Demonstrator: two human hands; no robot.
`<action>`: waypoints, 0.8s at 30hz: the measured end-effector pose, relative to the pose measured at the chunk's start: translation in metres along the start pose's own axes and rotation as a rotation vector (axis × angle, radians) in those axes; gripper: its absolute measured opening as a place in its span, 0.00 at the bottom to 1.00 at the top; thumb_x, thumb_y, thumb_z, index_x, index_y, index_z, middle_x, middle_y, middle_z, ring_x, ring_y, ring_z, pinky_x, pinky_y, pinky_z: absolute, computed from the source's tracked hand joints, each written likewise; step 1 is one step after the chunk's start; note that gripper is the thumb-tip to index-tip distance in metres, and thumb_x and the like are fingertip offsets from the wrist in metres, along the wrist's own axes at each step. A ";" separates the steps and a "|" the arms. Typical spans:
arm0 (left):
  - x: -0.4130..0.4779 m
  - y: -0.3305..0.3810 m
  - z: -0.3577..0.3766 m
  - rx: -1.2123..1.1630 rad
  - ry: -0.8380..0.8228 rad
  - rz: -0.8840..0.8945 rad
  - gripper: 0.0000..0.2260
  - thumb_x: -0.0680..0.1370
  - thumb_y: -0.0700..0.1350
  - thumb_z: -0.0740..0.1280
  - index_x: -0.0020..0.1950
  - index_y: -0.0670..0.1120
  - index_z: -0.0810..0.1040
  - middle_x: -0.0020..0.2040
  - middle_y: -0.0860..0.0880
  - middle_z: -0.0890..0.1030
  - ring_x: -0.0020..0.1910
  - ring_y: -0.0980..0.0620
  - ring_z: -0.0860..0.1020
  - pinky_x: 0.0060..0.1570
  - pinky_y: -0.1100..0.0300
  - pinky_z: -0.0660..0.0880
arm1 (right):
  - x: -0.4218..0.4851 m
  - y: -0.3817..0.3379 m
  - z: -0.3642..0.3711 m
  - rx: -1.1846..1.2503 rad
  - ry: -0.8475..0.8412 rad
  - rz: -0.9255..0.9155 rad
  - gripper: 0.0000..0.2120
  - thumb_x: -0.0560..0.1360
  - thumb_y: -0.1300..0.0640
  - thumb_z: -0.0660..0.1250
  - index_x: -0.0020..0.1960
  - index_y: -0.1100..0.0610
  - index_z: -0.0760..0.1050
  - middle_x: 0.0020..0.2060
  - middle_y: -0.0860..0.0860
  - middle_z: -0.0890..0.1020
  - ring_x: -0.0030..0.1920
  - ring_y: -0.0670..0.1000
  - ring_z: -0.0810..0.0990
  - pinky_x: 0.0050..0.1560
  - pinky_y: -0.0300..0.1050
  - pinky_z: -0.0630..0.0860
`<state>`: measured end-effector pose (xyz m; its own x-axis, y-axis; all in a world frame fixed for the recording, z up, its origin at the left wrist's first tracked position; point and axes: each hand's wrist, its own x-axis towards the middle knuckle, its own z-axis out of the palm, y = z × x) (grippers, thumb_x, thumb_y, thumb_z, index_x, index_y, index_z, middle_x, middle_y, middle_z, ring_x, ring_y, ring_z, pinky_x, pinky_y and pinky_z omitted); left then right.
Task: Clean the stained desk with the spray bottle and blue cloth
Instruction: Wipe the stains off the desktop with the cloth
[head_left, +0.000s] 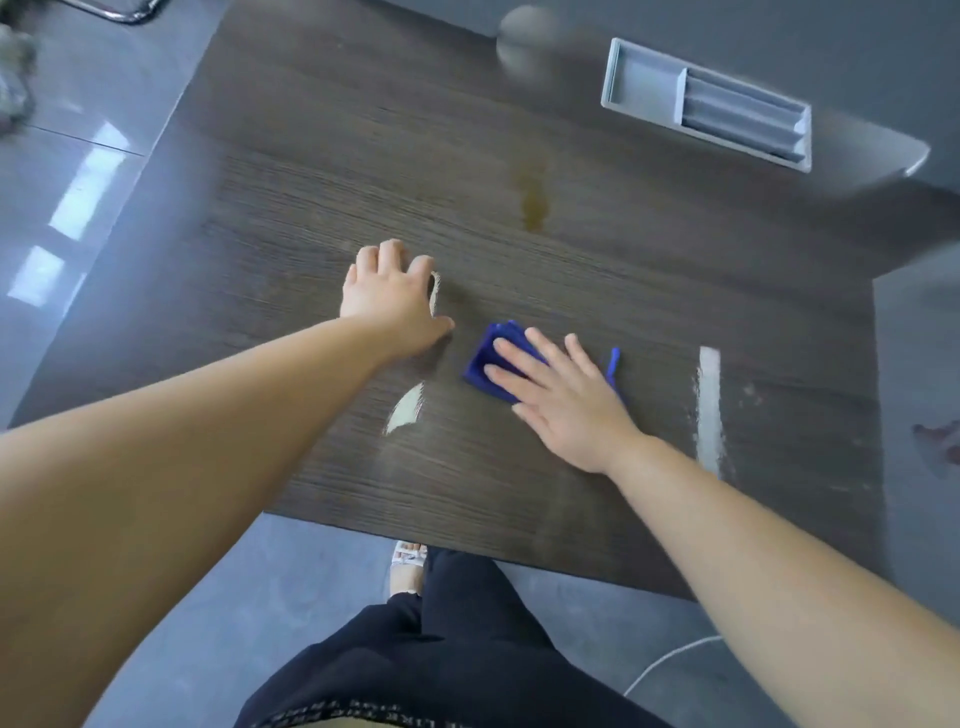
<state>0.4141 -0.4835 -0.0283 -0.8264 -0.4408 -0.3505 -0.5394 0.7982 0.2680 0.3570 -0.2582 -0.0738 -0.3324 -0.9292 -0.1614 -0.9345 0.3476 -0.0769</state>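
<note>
**Fingers flat on the cloth, stain not yet reached**

Fingers (524, 358) of my right hand (566, 410) are stretched out and a little spread, and they press flat on the blue cloth (488, 364). They do not pinch it; the palm and fingers only lie on top. The cloth is folded and sits near the middle of the dark wooden tabletop (311, 208). One small blue corner shows on the far side of the hand.

On the left hand (389, 296) the fingers are curved and close together, with the tips down on the tabletop. This hand is just beside the cloth, to its left, and does not touch it. I see a pale thin edge at its fingers, but I cannot tell what it is or whether the hand holds it.

Beyond both hands there is a brownish-yellow stain (535, 202) on the wood, long in shape, well apart from the cloth. Some pale glossy patches show on the tabletop, one (408, 410) near my left forearm and one long strip (709, 405) to the right of my right hand.

At the far right a grey tray (644, 78) with compartments is set into the surface. A blurred round grey shape (524, 41) is near the far edge; I cannot tell what it is.
</note>
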 end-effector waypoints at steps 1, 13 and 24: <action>0.006 0.000 -0.004 -0.013 0.001 -0.003 0.30 0.70 0.59 0.70 0.68 0.50 0.67 0.72 0.46 0.59 0.71 0.43 0.55 0.68 0.50 0.57 | -0.002 0.019 -0.003 0.004 0.007 0.057 0.23 0.78 0.50 0.52 0.71 0.50 0.66 0.72 0.50 0.66 0.71 0.60 0.64 0.66 0.68 0.62; 0.034 -0.017 -0.008 0.110 -0.150 -0.084 0.49 0.62 0.67 0.73 0.76 0.58 0.51 0.76 0.47 0.50 0.74 0.41 0.49 0.73 0.44 0.52 | 0.110 0.008 -0.015 0.160 0.050 0.296 0.24 0.81 0.48 0.49 0.76 0.48 0.54 0.77 0.48 0.53 0.76 0.57 0.49 0.73 0.61 0.49; 0.043 -0.015 -0.010 0.158 -0.203 -0.097 0.51 0.61 0.67 0.73 0.76 0.57 0.50 0.76 0.46 0.49 0.73 0.40 0.49 0.71 0.41 0.54 | 0.184 0.073 -0.032 0.192 0.091 0.779 0.25 0.82 0.48 0.48 0.77 0.48 0.48 0.77 0.48 0.46 0.76 0.57 0.44 0.74 0.60 0.45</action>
<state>0.3849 -0.5184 -0.0390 -0.7138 -0.4399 -0.5449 -0.5697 0.8173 0.0864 0.2238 -0.4078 -0.0774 -0.8961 -0.4147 -0.1582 -0.3946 0.9075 -0.1440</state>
